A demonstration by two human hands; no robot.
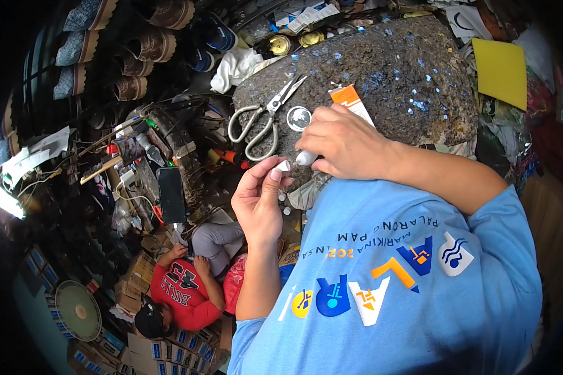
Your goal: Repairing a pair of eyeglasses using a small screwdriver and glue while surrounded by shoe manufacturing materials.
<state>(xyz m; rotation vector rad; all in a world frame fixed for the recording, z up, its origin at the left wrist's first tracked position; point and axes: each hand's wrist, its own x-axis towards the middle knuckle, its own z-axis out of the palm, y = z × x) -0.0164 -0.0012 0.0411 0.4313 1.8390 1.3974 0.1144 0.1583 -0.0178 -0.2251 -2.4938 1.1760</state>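
Note:
My left hand (259, 203) pinches a small white cone-shaped cap (284, 165) between thumb and fingertips. Close by, my right hand (350, 142) grips a small white bottle (306, 158); most of it is hidden by the fingers. The cap and the bottle are apart, with a narrow gap between them. Beyond my hands lies a pair of metal scissors (273, 105) with its blades spread, on a rough, dark work block (381, 69). A round tin (298, 118) with a black-and-white top sits beside the right fingers. Just past that hand is an orange and white carton (351, 102).
A white cloth (236, 69) and two yellow-topped tins (280, 44) lie at the block's far edge. On the right is a yellow sheet (500, 73). Left stand a cluttered bench with a dark phone (171, 195) and racked footwear (151, 47). A person in red (184, 294) sits lower left.

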